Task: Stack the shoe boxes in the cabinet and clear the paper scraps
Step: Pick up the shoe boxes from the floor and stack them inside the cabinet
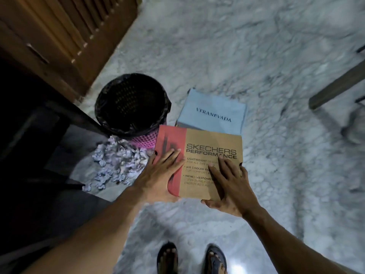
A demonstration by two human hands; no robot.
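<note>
Starting at the near edge: two sandalled feet (167, 256), toes forward, heels cut off by the frame, standing on a grey-white marble floor (256, 46).

Two bare forearms, reaching forward from the lower corners.

Left hand (160, 175): fingers spread flat on the lid of the Skechers shoe box (213, 139), palm wrapped over its near-left corner, thumb hidden beneath. It is grasping the box.

Right hand (229, 184): fingers on the lid, covering part of the print, thumb hooked under the near edge. It is also grasping the box.

Skechers shoe box: brown card with a red band on the left, at centre. Its far edge hides the near edge of the next box. Whether it is lifted or resting cannot be told.

Blue shoe box (213, 107): on the floor just beyond, its lettering too blurred to read with certainty.

Crumpled paper scraps (116, 163): a pale heap on the floor, left of the hands, against the foot of the bin.

Pink mesh waste bin (144, 140): upright, left of the blue box, fitted with a black liner (110, 115). The inside is too dark to make out.

Cabinet (29, 145): far left, its inside in deep shadow, the shelves barely traceable.

Louvred wooden door (59, 36): far left, blurred.

Dark furniture leg (335, 88): far right, cut off by the frame.
</note>
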